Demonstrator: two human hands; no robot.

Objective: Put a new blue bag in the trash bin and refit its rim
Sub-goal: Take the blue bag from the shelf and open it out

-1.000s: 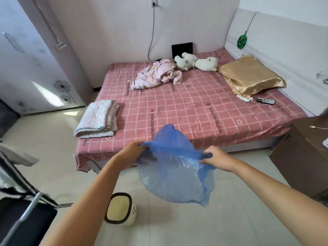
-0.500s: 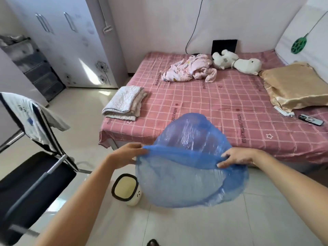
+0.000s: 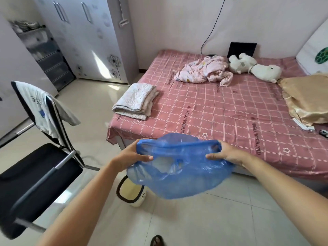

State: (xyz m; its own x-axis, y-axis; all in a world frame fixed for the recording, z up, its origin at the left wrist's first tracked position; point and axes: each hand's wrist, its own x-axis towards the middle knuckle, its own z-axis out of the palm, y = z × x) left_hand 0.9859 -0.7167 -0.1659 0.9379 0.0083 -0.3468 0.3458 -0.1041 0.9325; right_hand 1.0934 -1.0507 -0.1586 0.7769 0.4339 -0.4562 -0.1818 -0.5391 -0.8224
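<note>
A thin blue plastic bag (image 3: 179, 173) hangs in the air in front of me, its mouth stretched wide. My left hand (image 3: 130, 156) grips the bag's left edge and my right hand (image 3: 226, 153) grips its right edge. Below the bag, on the floor, stands a small cream trash bin (image 3: 131, 194) with a black rim. The bag hides the bin's right side. The bag is above the bin and apart from it.
A black chair (image 3: 35, 174) with a white shirt draped on its back stands at the left. A bed (image 3: 221, 110) with a pink checked sheet, folded blanket, clothes, soft toys and a gold pillow lies ahead. White wardrobes line the left wall. A sandalled foot (image 3: 157, 240) shows below.
The view has swung left and down. The bag has dropped lower and collapsed from a puffed dome to a flatter shape, still held by both hands, now above the bin.
</note>
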